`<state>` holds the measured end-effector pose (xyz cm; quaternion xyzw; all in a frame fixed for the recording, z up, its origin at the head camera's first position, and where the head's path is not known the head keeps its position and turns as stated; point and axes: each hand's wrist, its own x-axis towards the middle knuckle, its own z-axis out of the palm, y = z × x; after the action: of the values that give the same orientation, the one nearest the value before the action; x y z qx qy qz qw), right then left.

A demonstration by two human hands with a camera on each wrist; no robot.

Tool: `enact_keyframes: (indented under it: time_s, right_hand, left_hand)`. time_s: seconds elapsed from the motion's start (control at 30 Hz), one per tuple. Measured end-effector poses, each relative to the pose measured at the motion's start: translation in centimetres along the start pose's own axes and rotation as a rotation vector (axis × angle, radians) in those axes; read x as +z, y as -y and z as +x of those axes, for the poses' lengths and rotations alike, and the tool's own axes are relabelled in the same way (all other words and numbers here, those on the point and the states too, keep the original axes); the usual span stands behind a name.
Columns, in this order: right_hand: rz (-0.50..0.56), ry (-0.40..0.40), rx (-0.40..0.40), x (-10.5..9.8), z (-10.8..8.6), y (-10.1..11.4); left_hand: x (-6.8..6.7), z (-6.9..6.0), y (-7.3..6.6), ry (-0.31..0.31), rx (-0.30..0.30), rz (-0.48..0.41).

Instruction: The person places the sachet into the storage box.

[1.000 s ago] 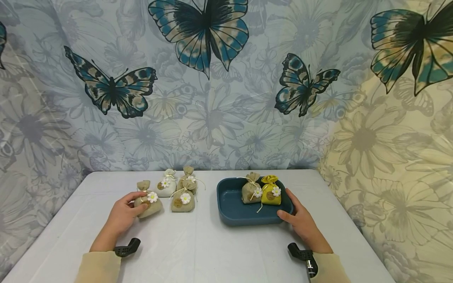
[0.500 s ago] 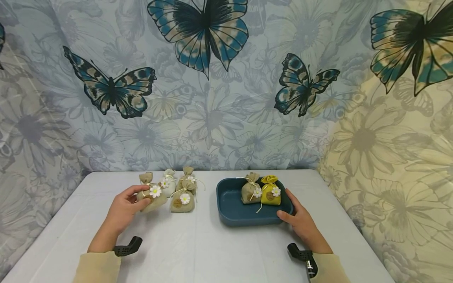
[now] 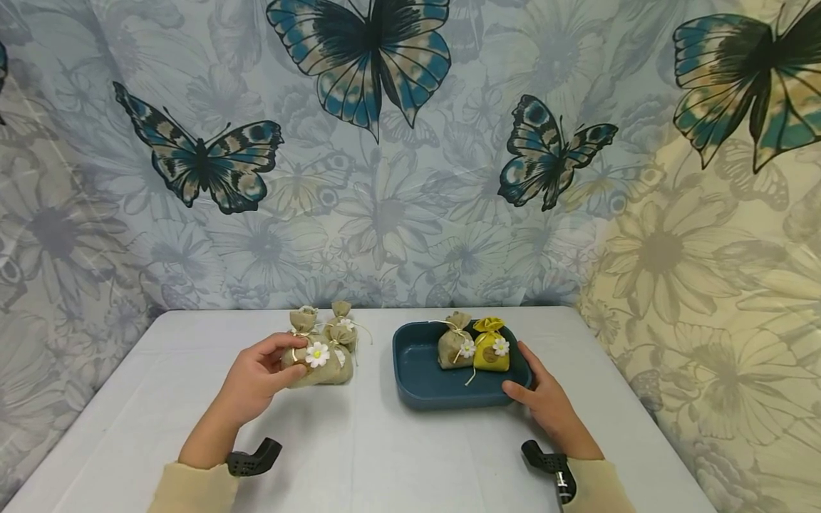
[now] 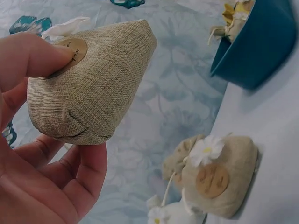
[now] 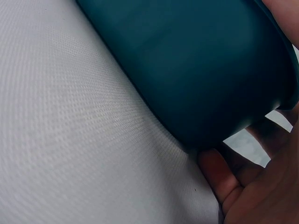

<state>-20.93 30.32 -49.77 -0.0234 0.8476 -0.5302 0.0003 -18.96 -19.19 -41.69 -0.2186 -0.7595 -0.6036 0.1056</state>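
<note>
Pinching a burlap pouch [image 4: 100, 88] in the left hand [image 3: 256, 374], above the table [image 3: 410, 463], with thumb over the round label [image 4: 81, 48]; partly covering, in the head view, two tan pouches [image 3: 344, 367] and a white pouch [image 4: 174, 214]; gripping, well apart from this, the right end of a blue tub [image 3: 442, 400] with the right hand [image 3: 548, 402]; inside the tub, towards its far right, standing just beside each other: one beige pouch [image 3: 453, 354], one yellow pouch [image 3: 487, 362].
</note>
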Motion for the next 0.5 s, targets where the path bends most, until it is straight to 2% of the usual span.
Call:
enact_keyframes:
  time_s: [0.1,0.3,0.5]
  right_hand:
    - [-0.002,-0.006,-0.004,0.0,0.0,-0.1]
    - [0.010,-0.014,-0.021,0.1,0.2,-0.3]
    - [-0.004,-0.020,-0.015,0.1,0.1,-0.5]
  left_hand:
    - [0.9,0.3,0.1,0.024,0.005,-0.003]
    - [3.4,1.1,0.2,0.069,-0.065,-0.007]
    - [6.7,3.0,0.2,0.099,-0.089,0.047]
